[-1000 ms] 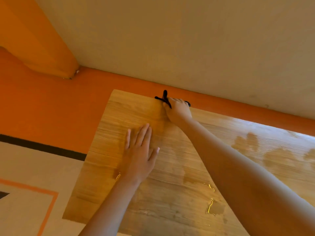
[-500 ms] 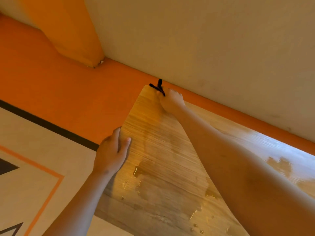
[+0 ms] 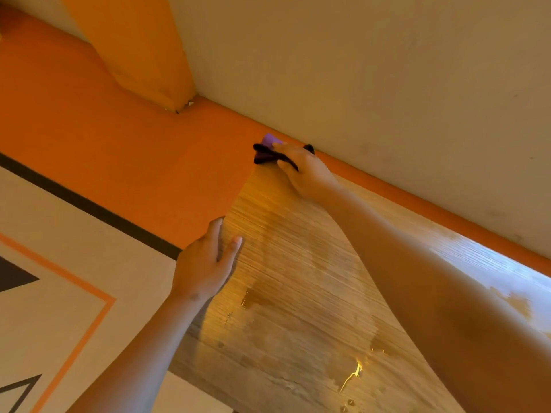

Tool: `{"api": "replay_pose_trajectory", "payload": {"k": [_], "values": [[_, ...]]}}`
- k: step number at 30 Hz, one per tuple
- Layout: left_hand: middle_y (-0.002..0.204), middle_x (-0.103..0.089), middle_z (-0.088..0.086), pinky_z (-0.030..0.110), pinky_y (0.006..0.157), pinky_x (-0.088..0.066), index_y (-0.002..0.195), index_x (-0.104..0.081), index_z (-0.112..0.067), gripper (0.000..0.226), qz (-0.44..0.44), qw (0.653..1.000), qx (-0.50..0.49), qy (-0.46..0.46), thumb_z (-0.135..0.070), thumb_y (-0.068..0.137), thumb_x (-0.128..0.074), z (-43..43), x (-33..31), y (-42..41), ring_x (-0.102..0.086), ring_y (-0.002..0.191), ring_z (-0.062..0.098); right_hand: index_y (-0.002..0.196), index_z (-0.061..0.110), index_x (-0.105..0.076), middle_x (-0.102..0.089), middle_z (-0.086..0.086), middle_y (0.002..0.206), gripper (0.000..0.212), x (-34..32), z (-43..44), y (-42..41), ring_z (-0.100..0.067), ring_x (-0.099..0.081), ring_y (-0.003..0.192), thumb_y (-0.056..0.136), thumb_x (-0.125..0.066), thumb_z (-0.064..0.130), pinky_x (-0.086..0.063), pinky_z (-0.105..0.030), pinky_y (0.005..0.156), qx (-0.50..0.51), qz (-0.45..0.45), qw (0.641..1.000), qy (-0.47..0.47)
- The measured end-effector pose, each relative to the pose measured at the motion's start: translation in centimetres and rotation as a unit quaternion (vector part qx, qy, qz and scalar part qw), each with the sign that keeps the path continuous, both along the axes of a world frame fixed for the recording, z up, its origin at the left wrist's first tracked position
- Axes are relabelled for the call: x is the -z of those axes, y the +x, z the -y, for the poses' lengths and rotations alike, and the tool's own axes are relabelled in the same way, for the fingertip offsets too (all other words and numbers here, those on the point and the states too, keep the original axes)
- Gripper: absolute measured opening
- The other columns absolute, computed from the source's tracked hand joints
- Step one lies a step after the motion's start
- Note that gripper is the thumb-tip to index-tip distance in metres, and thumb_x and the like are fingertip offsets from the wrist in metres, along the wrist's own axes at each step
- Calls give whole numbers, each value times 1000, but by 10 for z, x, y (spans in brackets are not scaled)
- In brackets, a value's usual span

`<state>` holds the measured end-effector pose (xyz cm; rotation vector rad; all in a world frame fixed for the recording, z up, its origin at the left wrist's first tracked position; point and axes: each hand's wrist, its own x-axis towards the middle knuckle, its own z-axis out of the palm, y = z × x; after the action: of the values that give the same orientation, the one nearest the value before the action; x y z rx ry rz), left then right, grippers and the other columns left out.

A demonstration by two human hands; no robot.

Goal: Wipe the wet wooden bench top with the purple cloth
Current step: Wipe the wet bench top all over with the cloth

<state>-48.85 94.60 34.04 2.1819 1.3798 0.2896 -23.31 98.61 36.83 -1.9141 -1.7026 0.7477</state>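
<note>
Since a second ago, left hand (image 3: 202, 266) slid off the bench top (image 3: 298, 293) surface to grip its left edge. The right hand (image 3: 307, 171), apparently clutching purple cloth (image 3: 265, 152), reached bench top's far corner. Front puddles (image 3: 351, 377) are unwiped.

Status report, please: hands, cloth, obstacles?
Right hand holds purple cloth at bench top far corner. Left hand grips its left edge. Puddles nearer; nothing blocking.

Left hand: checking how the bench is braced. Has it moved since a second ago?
Yes: the left hand went from flat on the bench top leftward to grip its left edge.
</note>
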Motion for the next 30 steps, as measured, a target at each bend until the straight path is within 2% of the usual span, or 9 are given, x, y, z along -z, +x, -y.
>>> {"api": "replay_pose_trajectory", "payload": {"k": [2,4,6,8,11,14,19,24,30], "values": [[61,-53,-11,22,45,-33,141,-36,-20,76,28,1000,3,-5,-69,85,-18,1,2,-1,-51,51,2,137,21,-48,-43,1,147,38,3,21,5,-15,-31,140,99,-45,21,-24,-35,115,-66,67,996,13],[95,-64,-13,22,61,-45,144,-32,-25,73,79,996,10,-36,-68,87,-19,0,7,-4,-60,79,1,136,23,-50,-40,1,149,38,3,45,10,-15,-25,143,98,-46,25,-19,-37,117,-113,114,987,18],[141,-47,-12,32,95,-47,147,-27,-32,70,118,989,18,-84,-69,88,-21,-2,8,-9,-48,124,6,140,25,-45,-32,3,153,43,-1,67,11,-13,-17,145,98,-45,33,-13,-36,119,-158,153,975,-6],[150,-38,-7,33,103,-41,148,-26,-33,65,108,989,15,-101,-64,92,-22,0,2,-14,-40,134,14,145,29,-34,-20,6,157,57,-7,80,9,-10,-6,146,94,-45,50,-3,-34,119,-183,193,962,-52],[115,-65,5,24,67,-48,147,-31,-25,55,22,996,-17,-80,-49,97,-24,11,-5,-26,-64,94,20,146,30,-30,-16,7,158,64,-16,73,-2,-9,-3,146,91,-40,60,4,-31,116,-120,195,972,-48],[59,-46,-14,16,41,-25,139,-42,-22,53,-29,997,-27,-62,-46,96,-23,22,-1,-34,-45,47,3,150,27,-18,-7,4,160,58,-6,50,-15,-14,4,147,98,-25,52,7,-33,116,-75,226,970,-54],[55,-45,-14,21,43,-27,124,-51,-19,46,-49,998,-36,-29,-44,96,-23,22,0,-34,-46,46,4,152,25,1,6,1,160,61,20,19,-28,-19,13,146,99,-16,52,6,-43,119,-68,283,953,-79],[57,-45,-13,24,44,-33,120,-51,-20,48,-58,997,-40,-27,-48,97,-21,22,2,-34,-48,48,6,152,21,1,6,-2,160,63,20,7,-43,-21,13,146,99,-16,51,6,-43,119,-40,302,949,-81],[65,-50,-14,27,53,-45,117,-53,-21,49,-30,998,-52,-35,-48,97,-18,24,-1,-32,-54,56,8,151,21,-13,-8,-1,160,62,22,65,-123,-22,2,147,98,-17,52,-3,-45,119,-141,285,948,-32]]}}
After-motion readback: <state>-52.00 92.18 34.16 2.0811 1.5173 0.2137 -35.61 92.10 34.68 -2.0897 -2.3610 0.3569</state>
